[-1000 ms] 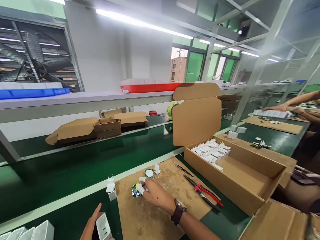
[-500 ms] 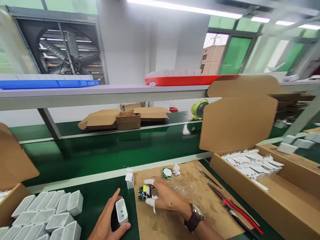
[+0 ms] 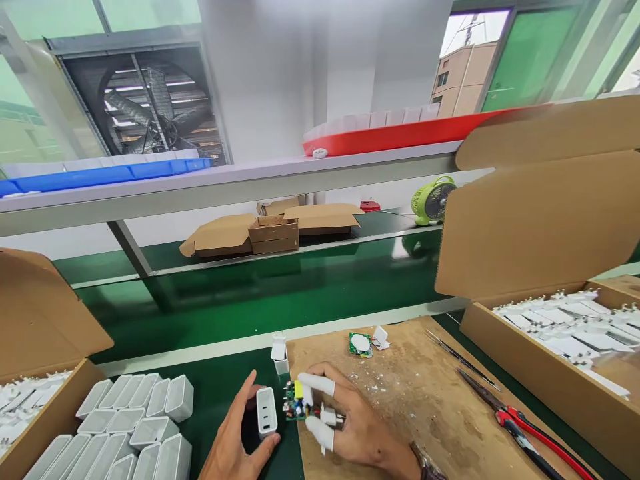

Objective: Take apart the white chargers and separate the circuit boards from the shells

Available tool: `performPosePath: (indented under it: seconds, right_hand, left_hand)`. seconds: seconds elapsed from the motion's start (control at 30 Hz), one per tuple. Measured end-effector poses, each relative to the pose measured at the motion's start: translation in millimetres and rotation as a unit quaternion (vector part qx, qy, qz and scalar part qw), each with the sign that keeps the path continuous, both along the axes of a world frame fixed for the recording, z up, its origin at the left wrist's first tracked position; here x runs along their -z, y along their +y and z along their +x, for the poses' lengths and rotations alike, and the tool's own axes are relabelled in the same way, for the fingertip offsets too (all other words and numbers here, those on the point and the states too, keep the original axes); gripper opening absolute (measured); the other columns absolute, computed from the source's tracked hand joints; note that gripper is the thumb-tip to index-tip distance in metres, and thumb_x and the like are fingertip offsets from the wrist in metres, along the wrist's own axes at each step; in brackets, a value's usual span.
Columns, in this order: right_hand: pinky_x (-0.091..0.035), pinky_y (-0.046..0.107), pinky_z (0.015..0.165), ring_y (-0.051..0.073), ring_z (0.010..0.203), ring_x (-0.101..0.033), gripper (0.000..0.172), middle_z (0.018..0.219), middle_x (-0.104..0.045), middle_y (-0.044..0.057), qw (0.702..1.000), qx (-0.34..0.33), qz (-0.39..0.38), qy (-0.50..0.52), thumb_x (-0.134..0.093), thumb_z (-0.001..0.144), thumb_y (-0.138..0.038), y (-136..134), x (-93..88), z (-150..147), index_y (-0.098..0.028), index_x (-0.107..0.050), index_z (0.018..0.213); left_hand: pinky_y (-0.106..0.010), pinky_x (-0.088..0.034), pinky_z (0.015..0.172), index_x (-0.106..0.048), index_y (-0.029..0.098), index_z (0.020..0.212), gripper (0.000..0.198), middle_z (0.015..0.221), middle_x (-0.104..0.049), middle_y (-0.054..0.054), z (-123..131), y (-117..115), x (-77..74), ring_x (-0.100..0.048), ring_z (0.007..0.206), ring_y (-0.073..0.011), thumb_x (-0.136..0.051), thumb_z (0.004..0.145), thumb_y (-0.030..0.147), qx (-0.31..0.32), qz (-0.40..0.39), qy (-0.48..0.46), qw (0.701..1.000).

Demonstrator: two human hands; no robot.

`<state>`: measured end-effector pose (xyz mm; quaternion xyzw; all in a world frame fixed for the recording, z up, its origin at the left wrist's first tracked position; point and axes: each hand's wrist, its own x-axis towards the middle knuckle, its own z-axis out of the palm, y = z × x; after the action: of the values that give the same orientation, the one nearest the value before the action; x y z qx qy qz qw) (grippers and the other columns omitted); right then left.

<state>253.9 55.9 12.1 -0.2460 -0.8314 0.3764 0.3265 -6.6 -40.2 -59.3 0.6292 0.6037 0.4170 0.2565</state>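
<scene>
My left hand (image 3: 235, 437) curls around a white charger housing (image 3: 267, 413) with slots in its face, thumb at its lower end and fingers behind it. Just to the right, my right hand (image 3: 357, 420) pinches a small circuit board (image 3: 294, 401) with a yellow component. White finger cots cover the thumb and a finger of that hand. A white plug piece (image 3: 330, 417) with metal pins shows between these fingers, beside the board. Board and housing are close together but apart.
White empty housings (image 3: 115, 427) stand in rows at left, beside a carton (image 3: 75, 393) of white parts. Behind the hands are a white piece (image 3: 280, 353) and a green board (image 3: 360, 345). Tweezers (image 3: 463, 360), red-handled pliers (image 3: 515, 420) and a large carton (image 3: 525, 350) lie right.
My right hand has raised the circuit board slightly off the cardboard mat and turned it near the housing. My left hand stays around the housing. The view has swung left.
</scene>
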Motion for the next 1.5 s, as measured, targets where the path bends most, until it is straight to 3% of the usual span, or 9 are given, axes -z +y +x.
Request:
performPosePath:
  seconds: [0.13,0.2,0.4,0.67,0.83,1.07,1.37,1.5]
  right_hand:
    - [-0.058,0.042,0.106,0.027,0.130,-0.060,0.069,0.143,-0.060,0.014,0.988,-0.003,0.151,0.025,-0.056,0.094,-0.008,-16.4,3.1,-10.4,-0.026,-0.044,0.159]
    - [-0.055,0.046,0.111,0.028,0.132,-0.059,0.071,0.143,-0.061,0.016,0.978,-0.006,0.207,0.018,-0.055,0.095,-0.006,-18.9,3.2,-11.8,-0.023,-0.038,0.162]
    - [-0.059,0.042,0.107,0.029,0.126,-0.061,0.075,0.138,-0.064,0.017,0.969,-0.003,0.248,-0.005,-0.056,0.093,-0.006,-16.6,2.0,-10.4,-0.020,-0.035,0.163]
    - [-0.055,0.049,0.114,0.035,0.134,-0.058,0.069,0.143,-0.062,0.022,0.948,0.001,0.309,-0.073,-0.059,0.091,-0.008,-16.8,21.7,-7.7,-0.012,-0.040,0.157]
    - [-0.056,0.051,0.111,0.036,0.130,-0.058,0.065,0.143,-0.061,0.023,0.950,-0.009,0.294,-0.102,-0.059,0.091,-0.009,-15.1,24.7,-9.4,-0.011,-0.041,0.154]
    - [-0.059,0.050,0.104,0.034,0.123,-0.057,0.068,0.140,-0.061,0.020,0.960,-0.021,0.262,-0.094,-0.058,0.090,-0.006,-15.2,15.4,-11.4,-0.015,-0.039,0.155]
    - [-0.059,0.049,0.099,0.032,0.117,-0.057,0.050,0.136,-0.060,0.019,0.973,-0.029,0.214,-0.079,-0.056,0.094,-0.008,-13.7,12.6,-13.8,-0.016,-0.047,0.143]
    - [-0.059,0.049,0.099,0.032,0.117,-0.056,0.044,0.134,-0.060,0.019,0.970,-0.029,0.232,-0.066,-0.056,0.098,-0.009,-14.7,11.3,-14.5,-0.016,-0.048,0.140]
  left_hand:
    - [-0.051,-0.055,0.118,-0.018,0.029,0.172,0.087,0.152,-0.063,-0.014,-0.6,3.6,8.1,-0.066,0.137,-0.0305,-0.067,0.100,0.026,0.012,0.083,0.019,0.996]
    - [-0.052,-0.054,0.119,-0.016,0.031,0.172,0.086,0.153,-0.063,-0.014,-0.3,3.7,8.0,-0.064,0.140,-0.0302,-0.065,0.101,0.024,0.010,0.107,0.045,0.993]
    - [-0.053,-0.052,0.120,-0.014,0.033,0.173,0.089,0.155,-0.062,-0.013,-0.6,3.6,2.2,-0.061,0.143,-0.0305,-0.062,0.099,0.016,0.016,0.142,0.084,0.986]
    - [-0.055,-0.052,0.120,-0.006,0.032,0.174,0.094,0.154,-0.063,-0.013,2.2,6.1,3.0,-0.059,0.143,-0.0314,-0.059,0.099,0.012,0.037,0.155,0.109,0.981]
    - [-0.057,-0.050,0.120,-0.003,0.033,0.174,0.096,0.156,-0.062,-0.013,1.0,5.8,6.0,-0.057,0.145,-0.0315,-0.057,0.098,0.010,0.042,0.142,0.120,0.982]
    - [-0.059,-0.048,0.121,-0.004,0.035,0.173,0.091,0.156,-0.061,-0.012,3.1,4.2,0.8,-0.056,0.146,-0.0311,-0.056,0.101,0.012,0.042,0.130,0.104,0.985]
    - [-0.056,-0.049,0.121,-0.011,0.036,0.172,0.087,0.154,-0.062,-0.011,6.5,1.2,-4.5,-0.056,0.145,-0.0300,-0.058,0.102,0.016,0.036,0.128,0.081,0.988]
    - [-0.055,-0.050,0.120,-0.011,0.035,0.172,0.086,0.153,-0.062,-0.012,6.9,1.1,-7.2,-0.057,0.145,-0.0294,-0.059,0.102,0.016,0.037,0.121,0.080,0.989]
